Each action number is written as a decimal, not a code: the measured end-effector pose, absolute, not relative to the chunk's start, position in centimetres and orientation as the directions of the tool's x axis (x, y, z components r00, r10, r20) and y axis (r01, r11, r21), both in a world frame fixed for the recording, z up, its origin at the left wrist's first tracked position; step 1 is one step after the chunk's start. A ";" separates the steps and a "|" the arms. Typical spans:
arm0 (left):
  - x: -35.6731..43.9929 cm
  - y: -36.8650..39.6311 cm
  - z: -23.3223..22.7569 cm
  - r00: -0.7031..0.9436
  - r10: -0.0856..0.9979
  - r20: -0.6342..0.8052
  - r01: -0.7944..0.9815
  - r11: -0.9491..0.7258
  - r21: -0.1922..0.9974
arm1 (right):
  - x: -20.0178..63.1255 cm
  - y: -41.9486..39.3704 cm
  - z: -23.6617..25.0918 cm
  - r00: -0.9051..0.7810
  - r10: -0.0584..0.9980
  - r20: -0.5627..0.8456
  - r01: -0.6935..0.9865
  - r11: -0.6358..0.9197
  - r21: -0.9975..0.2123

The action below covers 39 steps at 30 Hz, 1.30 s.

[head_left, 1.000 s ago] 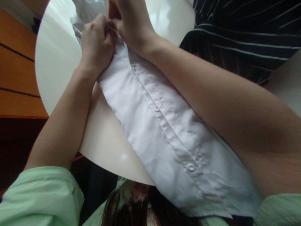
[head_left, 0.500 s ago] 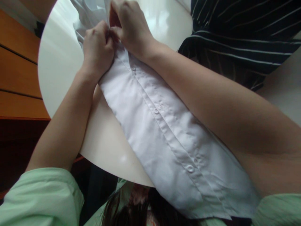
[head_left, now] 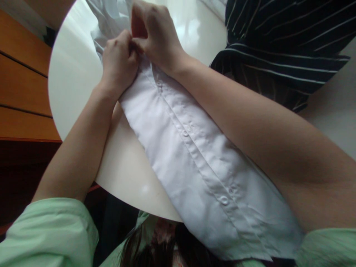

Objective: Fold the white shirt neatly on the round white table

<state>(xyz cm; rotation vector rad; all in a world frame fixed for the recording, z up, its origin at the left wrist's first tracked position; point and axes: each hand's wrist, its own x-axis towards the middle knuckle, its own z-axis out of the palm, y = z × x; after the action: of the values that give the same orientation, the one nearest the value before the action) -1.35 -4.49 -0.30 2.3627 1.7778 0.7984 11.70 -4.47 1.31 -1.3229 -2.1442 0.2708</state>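
Shirt (head_left: pixel 155 137) lies across surface (head_left: pixel 125 163), near end past the edge. Left hand (head_left: pixel 120 61) and right hand (head_left: pixel 155 35) close together, both pinched on its far part. Probably light, soft, creases easily; best gripped along button strip (head_left: pixel 200 160).

Table (head_left: pixel 75 81) — white, glossy, round-edged. White shirt (head_left: pixel 200 159) lies diagonally across it — buttoned end overhanging near edge.

Tabletop (head_left: pixel 75 74) passable outside left hand (head_left: pixel 120 63); striped cloth (head_left: pixel 278 55) (right) obstructs.
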 end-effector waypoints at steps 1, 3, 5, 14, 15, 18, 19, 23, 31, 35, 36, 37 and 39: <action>-1.4 -4.5 -0.3 0.198 0.913 0.356 0.871 -0.330 0.364 | 11.7 -4.4 1.3 -0.325 0.864 0.384 0.738 0.485 -0.469; -1.4 -4.6 -0.3 0.217 0.909 0.355 0.862 -0.349 0.367 | 11.8 -4.4 1.2 -0.328 0.862 0.386 0.728 0.491 -0.479; -1.4 -4.6 -0.3 0.231 0.906 0.355 0.857 -0.363 0.367 | 11.7 -4.4 1.2 -0.334 0.862 0.381 0.723 0.494 -0.484; -1.4 -4.5 -0.3 0.209 0.896 0.391 0.858 -0.360 0.366 | 11.7 -4.3 1.3 -0.310 0.878 0.366 0.741 0.464 -0.486; -1.5 -4.4 -0.4 0.209 0.893 0.400 0.854 -0.366 0.371 | 11.7 -4.3 1.2 -0.307 0.877 0.370 0.741 0.464 -0.485; -1.5 -4.4 -0.4 0.219 0.884 0.414 0.842 -0.386 0.378 | 11.7 -4.1 0.9 -0.312 0.864 0.394 0.724 0.485 -0.491; -1.5 -4.5 -0.4 0.222 0.886 0.408 0.844 -0.384 0.375 | 11.7 -4.1 0.8 -0.315 0.863 0.396 0.719 0.489 -0.494; -1.4 -4.6 -0.3 0.216 0.904 0.368 0.867 -0.351 0.354 | 11.6 -4.0 0.7 -0.320 0.870 0.375 0.732 0.479 -0.485; -1.1 -4.6 -0.2 0.200 0.912 0.357 0.893 -0.320 0.315 | 11.4 -4.9 1.5 -0.332 0.892 0.306 0.773 0.443 -0.455; -1.3 -4.5 -0.3 0.209 0.901 0.381 0.886 -0.339 0.317 | 11.5 -4.9 1.5 -0.336 0.891 0.306 0.780 0.445 -0.441; -1.4 -4.4 -0.4 0.213 0.895 0.392 0.878 -0.352 0.324 | 11.5 -4.9 1.5 -0.334 0.892 0.305 0.783 0.442 -0.438; -1.5 -4.4 -0.4 0.220 0.888 0.403 0.870 -0.366 0.332 | 11.5 -4.8 1.5 -0.332 0.892 0.306 0.783 0.442 -0.438; -1.5 -4.4 -0.5 0.226 0.881 0.416 0.859 -0.382 0.342 | 11.5 -4.7 1.4 -0.322 0.890 0.323 0.776 0.444 -0.448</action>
<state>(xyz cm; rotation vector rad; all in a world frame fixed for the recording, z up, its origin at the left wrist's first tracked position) -1.51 -4.41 -0.45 2.4279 1.7239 0.8676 11.51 -4.71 1.38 -1.3939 -2.1744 0.2853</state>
